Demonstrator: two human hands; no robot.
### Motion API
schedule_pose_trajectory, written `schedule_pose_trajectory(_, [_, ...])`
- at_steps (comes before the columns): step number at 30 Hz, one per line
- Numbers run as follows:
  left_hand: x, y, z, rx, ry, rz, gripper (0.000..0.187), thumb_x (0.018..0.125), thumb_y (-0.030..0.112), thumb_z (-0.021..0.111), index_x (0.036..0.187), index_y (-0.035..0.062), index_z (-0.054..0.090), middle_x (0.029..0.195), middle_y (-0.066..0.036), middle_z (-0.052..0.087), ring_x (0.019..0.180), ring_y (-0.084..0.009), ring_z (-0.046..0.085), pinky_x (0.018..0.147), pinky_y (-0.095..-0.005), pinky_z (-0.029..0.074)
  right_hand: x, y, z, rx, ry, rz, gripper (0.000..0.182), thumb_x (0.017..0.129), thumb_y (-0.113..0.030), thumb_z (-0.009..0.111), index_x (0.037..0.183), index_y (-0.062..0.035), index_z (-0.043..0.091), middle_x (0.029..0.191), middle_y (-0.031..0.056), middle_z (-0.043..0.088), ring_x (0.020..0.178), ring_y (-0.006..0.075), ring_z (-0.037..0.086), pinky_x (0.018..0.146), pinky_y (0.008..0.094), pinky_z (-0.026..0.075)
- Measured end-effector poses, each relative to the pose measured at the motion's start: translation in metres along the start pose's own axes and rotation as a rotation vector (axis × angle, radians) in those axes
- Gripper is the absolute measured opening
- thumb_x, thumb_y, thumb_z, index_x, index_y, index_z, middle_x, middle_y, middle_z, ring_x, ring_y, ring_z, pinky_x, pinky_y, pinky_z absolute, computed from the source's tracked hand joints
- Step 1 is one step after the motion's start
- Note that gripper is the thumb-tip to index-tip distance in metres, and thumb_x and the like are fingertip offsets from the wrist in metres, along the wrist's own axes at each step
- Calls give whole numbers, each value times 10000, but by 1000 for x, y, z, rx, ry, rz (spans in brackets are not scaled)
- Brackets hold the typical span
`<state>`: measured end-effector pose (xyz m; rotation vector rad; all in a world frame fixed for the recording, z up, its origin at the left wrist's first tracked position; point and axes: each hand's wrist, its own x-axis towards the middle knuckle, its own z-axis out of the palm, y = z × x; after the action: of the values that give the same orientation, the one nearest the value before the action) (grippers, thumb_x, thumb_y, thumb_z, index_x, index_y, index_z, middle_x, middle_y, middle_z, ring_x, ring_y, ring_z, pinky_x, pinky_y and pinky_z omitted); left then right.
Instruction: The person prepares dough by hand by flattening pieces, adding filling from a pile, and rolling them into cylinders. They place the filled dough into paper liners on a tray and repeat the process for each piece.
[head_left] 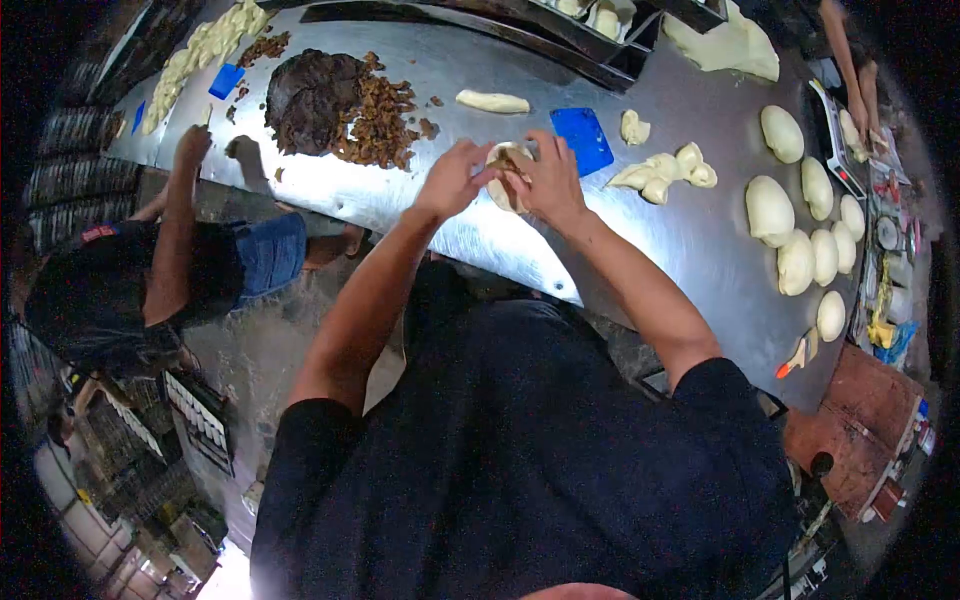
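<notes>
Both my hands meet over the steel table (pixel 420 200) around one flat round of pale dough (pixel 506 182). My left hand (pixel 453 178) pinches its left edge. My right hand (pixel 552 180) cups it from the right, fingers curled over the top. Something brown shows inside the dough, mostly hidden by my fingers. A heap of dark brown filling (pixel 340 105) lies to the left of my hands, and a blue scraper (pixel 582 138) lies just beyond my right hand.
Small dough scraps (pixel 665 170) lie right of the scraper, and several smooth dough balls (pixel 795 235) line the right end. A dough log (pixel 492 101) lies farther back. Another person (pixel 150 270) in dark clothes crouches at the left, one hand (pixel 192 145) on the table edge.
</notes>
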<state>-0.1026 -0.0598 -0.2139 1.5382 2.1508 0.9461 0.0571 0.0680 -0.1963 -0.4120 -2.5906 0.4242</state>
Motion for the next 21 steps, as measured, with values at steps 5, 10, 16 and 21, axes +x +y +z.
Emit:
schedule_pose_trajectory(5, [-3, 8, 23, 33, 159, 53, 230, 826, 132, 735, 1028, 23, 724, 920, -138, 641, 789, -325, 658, 700, -394, 535, -14, 12, 7, -11, 15, -85, 309, 818, -167, 663, 1119, -102, 682, 1128, 109, 573, 1045, 317, 534, 837, 436, 456])
schedule_pose_trajectory(10, [13, 9, 35, 11, 141, 87, 176, 842, 65, 681, 1011, 21, 709, 880, -148, 621, 811, -343, 650, 732, -414, 528, -21, 22, 26, 188, 116, 17, 259, 858, -142, 618, 1084, -41, 697, 1023, 138, 645, 953, 331, 598, 837, 429, 474])
schedule_pose_trajectory(16, [4, 9, 20, 114, -5, 83, 141, 870, 114, 637, 947, 8, 689, 852, -178, 590, 892, -377, 618, 793, -450, 505, -18, 11, 16, 395, 78, 323, 305, 874, -101, 588, 1148, -7, 681, 1066, 187, 662, 1036, 346, 616, 903, 441, 461])
schedule_pose_trajectory(21, [21, 21, 4, 108, 13, -39, 266, 858, 77, 615, 1119, 72, 670, 954, -208, 627, 921, -395, 633, 792, -466, 527, -20, 1, 13, -69, -80, -111, 447, 824, -118, 617, 1262, -35, 592, 1294, 167, 549, 1232, 335, 493, 1067, 516, 334])
